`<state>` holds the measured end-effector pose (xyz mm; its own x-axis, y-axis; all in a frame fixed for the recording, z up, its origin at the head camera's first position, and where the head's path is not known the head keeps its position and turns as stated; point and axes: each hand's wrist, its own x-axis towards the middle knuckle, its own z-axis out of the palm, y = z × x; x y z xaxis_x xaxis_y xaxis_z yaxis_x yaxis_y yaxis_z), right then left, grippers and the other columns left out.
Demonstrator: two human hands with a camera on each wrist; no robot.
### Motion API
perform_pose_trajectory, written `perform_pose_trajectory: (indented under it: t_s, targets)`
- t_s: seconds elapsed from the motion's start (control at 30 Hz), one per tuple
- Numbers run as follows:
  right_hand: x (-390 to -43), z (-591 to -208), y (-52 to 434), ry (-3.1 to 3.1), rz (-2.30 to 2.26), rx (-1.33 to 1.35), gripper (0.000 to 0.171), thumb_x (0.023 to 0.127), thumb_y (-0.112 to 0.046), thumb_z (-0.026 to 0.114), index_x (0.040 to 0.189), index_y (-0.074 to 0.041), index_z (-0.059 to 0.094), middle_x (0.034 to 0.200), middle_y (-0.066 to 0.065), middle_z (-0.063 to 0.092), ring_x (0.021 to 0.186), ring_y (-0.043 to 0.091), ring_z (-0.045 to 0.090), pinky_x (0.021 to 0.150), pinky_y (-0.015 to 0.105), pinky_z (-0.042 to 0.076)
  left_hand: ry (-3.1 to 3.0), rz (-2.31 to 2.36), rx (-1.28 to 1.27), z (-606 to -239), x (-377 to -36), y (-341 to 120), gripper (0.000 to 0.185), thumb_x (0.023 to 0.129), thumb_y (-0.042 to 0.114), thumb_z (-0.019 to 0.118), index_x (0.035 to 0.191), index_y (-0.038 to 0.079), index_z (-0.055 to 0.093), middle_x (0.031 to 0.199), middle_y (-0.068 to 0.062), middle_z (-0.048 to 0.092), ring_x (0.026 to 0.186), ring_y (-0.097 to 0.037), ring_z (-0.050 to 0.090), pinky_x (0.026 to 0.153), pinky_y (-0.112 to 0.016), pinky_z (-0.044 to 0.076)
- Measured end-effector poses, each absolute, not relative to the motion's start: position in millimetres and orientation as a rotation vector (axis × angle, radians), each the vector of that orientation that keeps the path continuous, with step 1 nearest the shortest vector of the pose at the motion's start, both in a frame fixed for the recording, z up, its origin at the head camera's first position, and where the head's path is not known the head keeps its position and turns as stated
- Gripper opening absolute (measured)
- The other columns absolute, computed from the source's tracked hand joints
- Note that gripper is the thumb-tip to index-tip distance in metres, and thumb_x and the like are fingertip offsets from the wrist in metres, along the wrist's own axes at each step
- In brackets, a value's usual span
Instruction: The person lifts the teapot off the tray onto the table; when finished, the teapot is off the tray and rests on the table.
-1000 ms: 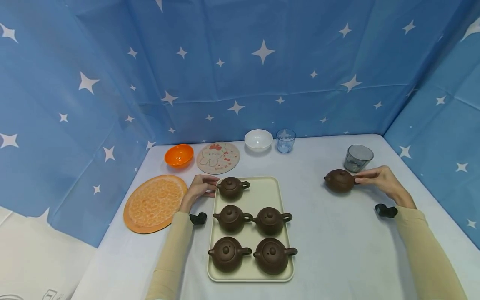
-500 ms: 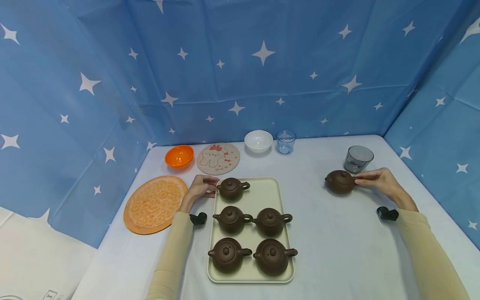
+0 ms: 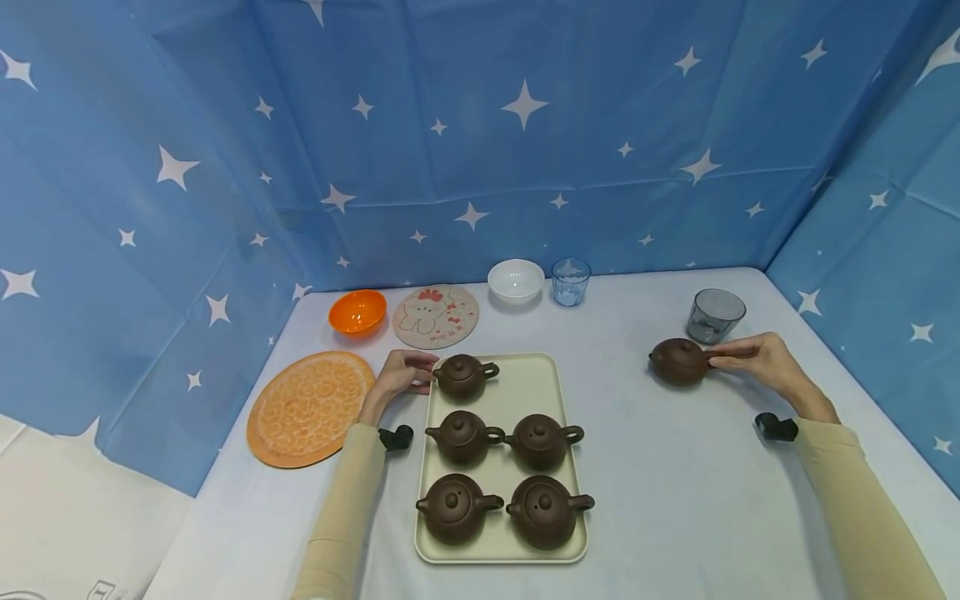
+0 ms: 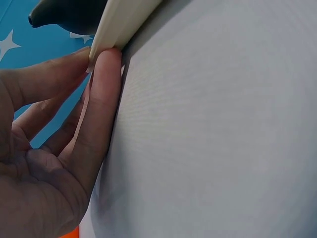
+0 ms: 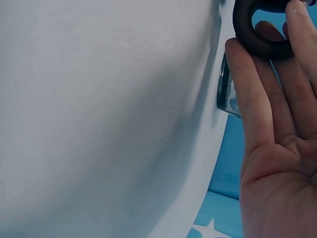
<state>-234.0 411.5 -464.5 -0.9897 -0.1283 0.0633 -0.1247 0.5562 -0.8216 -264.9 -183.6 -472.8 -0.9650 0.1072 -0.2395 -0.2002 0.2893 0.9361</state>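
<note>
1. Cream-coloured tray [image 3: 557, 392] sits mid-table with five brown teapots on it; the left hand [image 3: 401, 373] pinches its far left corner, thumb and fingertips [image 4: 106, 64] clamped on the rim.
2. Well to the right, a sixth teapot [image 3: 677, 361] stands on the white table [image 3: 675, 483].
3. The right hand [image 3: 761, 360] holds its ring handle between its fingers [image 5: 247, 74], just in front of a grey glass [image 3: 716, 315].

Blue cloth [image 3: 480, 125] with white stars hangs on three sides of me, creased, filling the upper frame and both edges. My table [image 3: 675, 500] is covered in pale grey-white cloth and fills the lower centre. Light is even and soft. At lower left, past the table edge, a pale floor [image 3: 45, 533].
</note>
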Motion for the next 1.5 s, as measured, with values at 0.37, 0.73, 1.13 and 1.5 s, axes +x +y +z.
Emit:
perform_pose_trajectory:
  t_s: [0.37,0.73,1.13,1.5]
  targets:
    - [-229.2,-445.6,396.9,2.951,-1.418,-0.196,0.041,0.086,-0.022,0.072,0.111,0.010,0.066,0.087,-0.026,0.067,0.081,-0.016,0.057,0.069,0.001,0.043,2.282,1.742,-0.092,-475.0,-265.9,-185.3,0.040,0.081,-0.013,0.061,0.121,-0.008,0.061,0.100,-0.017,0.064,0.074,-0.014,0.064,0.065,-0.033,0.062]
    - [-254.8,-425.7,318.2,2.754,-1.682,-0.434,0.035,0.089,-0.011,0.068,0.116,0.011,0.063,0.096,-0.004,0.074,0.083,0.002,0.069,0.074,0.011,0.054,2.294,1.741,-0.088,-474.6,-265.7,-184.0,0.040,0.079,-0.012,0.063,0.119,-0.007,0.062,0.098,-0.016,0.066,0.071,-0.013,0.064,0.062,-0.031,0.061]
    - [-286.5,-434.2,202.6,2.325,-1.773,-0.592,0.034,0.088,-0.004,0.067,0.114,0.016,0.061,0.107,0.032,0.064,0.087,0.025,0.071,0.081,0.046,0.057,2.274,1.732,-0.094,-472.3,-268.0,-186.2,0.041,0.079,-0.014,0.062,0.120,-0.008,0.062,0.095,-0.015,0.066,0.070,-0.014,0.065,0.063,-0.034,0.062]
    - [-287.9,-442.1,139.6,2.295,-1.597,-0.718,0.033,0.085,-0.005,0.071,0.110,0.015,0.064,0.102,0.026,0.069,0.087,0.036,0.069,0.075,0.035,0.061,2.270,1.699,-0.091,-466.6,-265.9,-184.7,0.041,0.081,-0.013,0.061,0.122,-0.008,0.060,0.097,-0.015,0.064,0.072,-0.014,0.063,0.066,-0.038,0.062]
